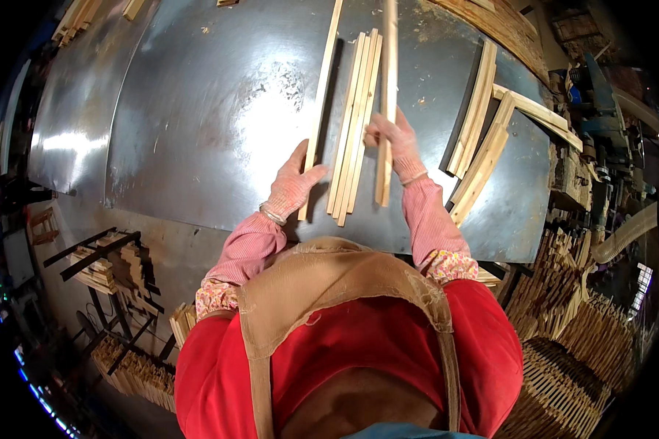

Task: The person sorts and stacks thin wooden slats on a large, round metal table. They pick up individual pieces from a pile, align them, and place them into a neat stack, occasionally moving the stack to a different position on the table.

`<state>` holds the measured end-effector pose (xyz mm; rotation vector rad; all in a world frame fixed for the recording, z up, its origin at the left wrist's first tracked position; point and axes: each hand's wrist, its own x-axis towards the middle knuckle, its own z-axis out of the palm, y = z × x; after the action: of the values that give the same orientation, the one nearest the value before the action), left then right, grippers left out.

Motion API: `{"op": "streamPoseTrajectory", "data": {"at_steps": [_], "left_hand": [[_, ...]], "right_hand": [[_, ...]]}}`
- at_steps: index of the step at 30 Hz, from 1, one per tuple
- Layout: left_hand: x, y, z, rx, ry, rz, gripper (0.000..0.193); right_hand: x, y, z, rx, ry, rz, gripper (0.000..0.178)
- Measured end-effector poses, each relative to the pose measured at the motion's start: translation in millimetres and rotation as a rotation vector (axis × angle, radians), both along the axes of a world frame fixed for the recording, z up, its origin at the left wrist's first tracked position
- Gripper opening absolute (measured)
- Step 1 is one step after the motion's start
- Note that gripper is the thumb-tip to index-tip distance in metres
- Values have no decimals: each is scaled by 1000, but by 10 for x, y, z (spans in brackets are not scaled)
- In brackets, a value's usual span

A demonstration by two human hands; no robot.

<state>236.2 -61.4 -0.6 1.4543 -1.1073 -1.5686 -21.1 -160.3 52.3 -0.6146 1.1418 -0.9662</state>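
My left hand (289, 186), in a pale pink glove, grips a long wooden strip (321, 95) near its close end, with the thumb on its right side. A dark shadow runs along this strip. My right hand (395, 143), gloved likewise and slightly blurred, has its fingers round a second, wider-looking wooden strip (390, 66), whose far end runs out of the picture. Between the hands lies a narrow bundle of several wooden strips (357, 121) side by side, their ends uneven. Fingers of my right hand come close to the bundle's right edge; contact is unclear.
Beneath everything is a shiny metal tabletop (198, 110). More wooden strips (483, 157) lie in groups at its right, some crossing. A wooden board (501, 29) borders the far right. Stacked strips (556, 358) fill the lower right, and a rack with wood (106, 263) stands lower left.
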Motion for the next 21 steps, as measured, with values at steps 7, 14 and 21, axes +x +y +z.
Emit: {"op": "streamPoseTrajectory", "data": {"at_steps": [7, 14, 21], "left_hand": [[-397, 149, -201, -122, -621, -399, 84], [128, -562, 507, -823, -1145, -260, 85], [427, -1100, 1252, -1015, -1289, -729, 35]], "right_hand": [[31, 441, -1191, -10, 257, -72, 59], [-224, 164, 438, 126, 756, 400, 70], [-586, -52, 417, -394, 873, 682, 75]]}}
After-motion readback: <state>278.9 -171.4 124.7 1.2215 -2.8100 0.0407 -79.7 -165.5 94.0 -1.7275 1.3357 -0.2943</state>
